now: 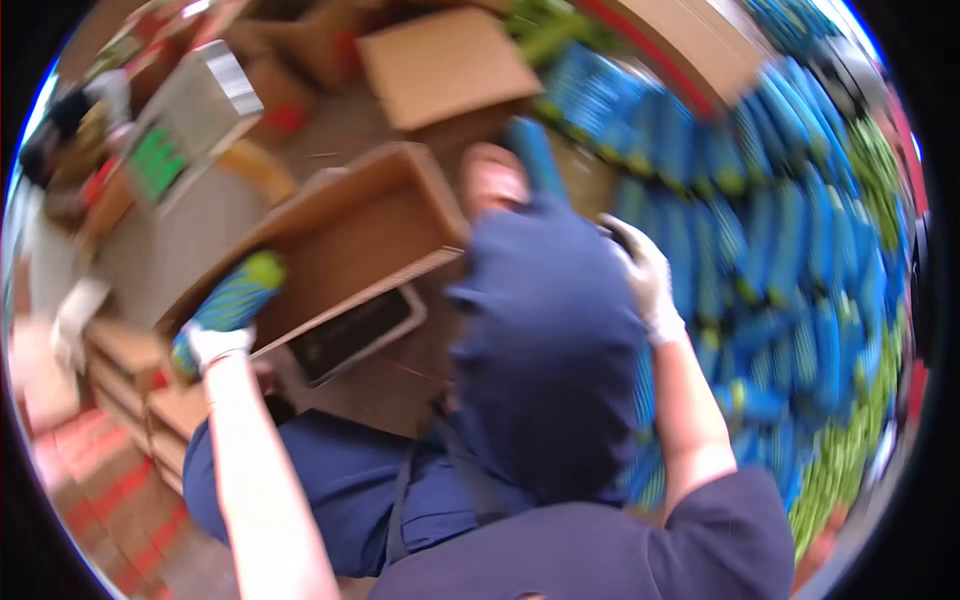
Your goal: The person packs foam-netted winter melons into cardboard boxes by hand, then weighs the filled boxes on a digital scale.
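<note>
Dark blue sleeves are nearest; left hand [215, 345] fingers are clamped on a blue-green packet [232, 305] beside an empty brown cardboard box [350, 235]; right hand [645, 275] fingers' state cannot be told.

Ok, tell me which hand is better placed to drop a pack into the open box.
Left, probably. The left hand already grips a blue-green pack right at the open box. The right hand is over at the blue pile.
</note>
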A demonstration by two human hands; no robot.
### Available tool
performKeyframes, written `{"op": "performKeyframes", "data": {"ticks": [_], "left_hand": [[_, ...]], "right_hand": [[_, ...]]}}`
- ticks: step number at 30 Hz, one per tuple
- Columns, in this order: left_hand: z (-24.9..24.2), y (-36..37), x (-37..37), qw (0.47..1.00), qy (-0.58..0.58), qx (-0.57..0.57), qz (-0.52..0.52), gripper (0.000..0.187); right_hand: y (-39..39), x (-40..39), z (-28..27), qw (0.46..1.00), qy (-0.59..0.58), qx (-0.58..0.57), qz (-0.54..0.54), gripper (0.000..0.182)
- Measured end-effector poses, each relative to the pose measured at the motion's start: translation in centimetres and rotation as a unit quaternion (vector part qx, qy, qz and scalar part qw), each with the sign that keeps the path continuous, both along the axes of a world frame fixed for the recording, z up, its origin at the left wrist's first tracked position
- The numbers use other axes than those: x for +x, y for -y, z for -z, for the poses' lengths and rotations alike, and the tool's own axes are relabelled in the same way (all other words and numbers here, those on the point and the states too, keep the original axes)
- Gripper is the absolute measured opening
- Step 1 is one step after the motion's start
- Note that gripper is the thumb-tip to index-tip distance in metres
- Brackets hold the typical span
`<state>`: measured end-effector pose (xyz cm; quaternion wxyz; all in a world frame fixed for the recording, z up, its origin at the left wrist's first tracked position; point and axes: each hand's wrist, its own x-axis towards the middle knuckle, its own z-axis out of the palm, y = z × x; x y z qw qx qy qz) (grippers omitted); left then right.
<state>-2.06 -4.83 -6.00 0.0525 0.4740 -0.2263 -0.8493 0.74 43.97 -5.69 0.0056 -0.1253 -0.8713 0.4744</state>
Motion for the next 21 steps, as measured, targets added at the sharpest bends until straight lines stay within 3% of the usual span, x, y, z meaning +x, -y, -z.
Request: {"op": "performKeyframes", "data": {"ticks": [1, 2, 3, 4, 6, 9, 12, 14, 15, 16, 18, 19, 21], "left_hand": [[-0.9, 0.9, 6.6, 0.998, 0.032, 0.009, 0.044, 0.056], [-1.4, 2.1, 8.3, 0.994, 0.06, 0.015, 0.085, 0.055], [-0.1, 3.2, 1.6, 0.989, 0.086, 0.016, 0.121, 0.055], [1.4, 3.1, -5.0, 0.983, 0.108, 0.011, 0.15, 0.055], [1.8, 3.1, -5.4, 0.973, 0.14, -0.008, 0.183, 0.054], [2.4, 2.9, -6.1, 0.967, 0.167, -0.056, 0.183, 0.053], [2.9, 5.3, -6.4, 0.963, 0.193, -0.109, 0.154, 0.052], [3.4, 7.8, -7.3, 0.961, 0.203, -0.145, 0.121, 0.052], [3.7, 9.9, -7.8, 0.959, 0.209, -0.164, 0.102, 0.051], [3.7, 11.3, -7.4, 0.955, 0.216, -0.183, 0.084, 0.051], [2.8, 9.9, -7.5, 0.962, 0.214, -0.167, 0.042, 0.054], [2.9, 10.0, -7.5, 0.952, 0.21, -0.217, 0.06, 0.055], [3.7, 12.0, -7.7, 0.927, 0.143, -0.334, 0.096, 0.059]], "right_hand": [[-2.0, 2.0, 2.6, 0.996, -0.029, 0.087, -0.012, 0.035], [-3.9, 4.2, 4.6, 0.991, -0.043, 0.127, 0.023, 0.033], [-5.8, 6.3, 6.7, 0.991, -0.032, 0.1, 0.085, 0.031], [-6.9, 8.4, 7.6, 0.981, 0.002, -0.063, 0.186, 0.03], [-9.3, 12.7, 8.6, 0.96, 0.023, -0.08, 0.268, 0.027], [-8.4, 17.8, 7.2, 0.972, 0.068, 0.132, 0.184, 0.024], [-5.2, 20.6, 8.0, 0.977, 0.152, 0.109, 0.097, 0.03], [-3.0, 20.1, 9.8, 0.969, 0.146, 0.192, 0.047, 0.044], [-2.2, 19.1, 10.9, 0.952, 0.219, 0.208, 0.054, 0.068], [-0.9, 18.2, 12.4, 0.953, 0.218, 0.204, 0.048, 0.068], [1.1, 16.0, 15.4, 0.893, 0.308, 0.296, 0.139, 0.09], [1.2, 14.1, 14.5, 0.879, 0.375, 0.229, 0.185, 0.106], [0.1, 12.9, 14.8, 0.875, 0.401, 0.202, 0.179, 0.107]]}}
